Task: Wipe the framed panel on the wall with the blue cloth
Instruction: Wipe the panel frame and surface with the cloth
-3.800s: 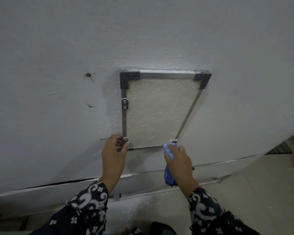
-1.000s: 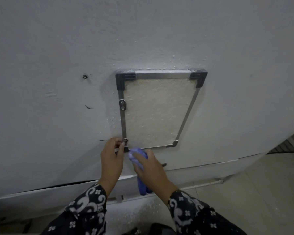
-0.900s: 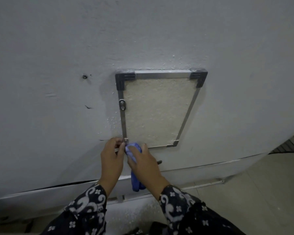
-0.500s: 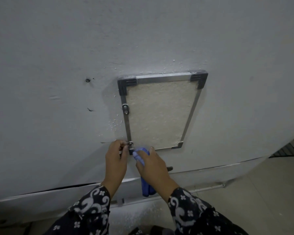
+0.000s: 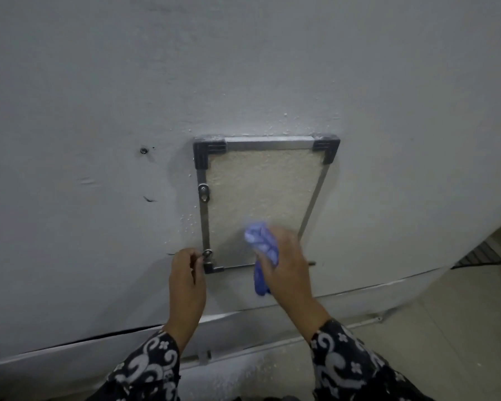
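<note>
Blue cloth (image 5: 262,244) against framed panel (image 5: 258,195)

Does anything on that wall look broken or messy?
Yes. White crumbs speckle the wall around the framed panel, mostly by its left edge and above its top. To the left are a small dark hole and a dark scratch. Lower down, a long crack runs along the wall's base.

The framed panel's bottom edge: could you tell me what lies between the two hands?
In the head view, only bare panel and frame lie between left hand and right hand.
</note>
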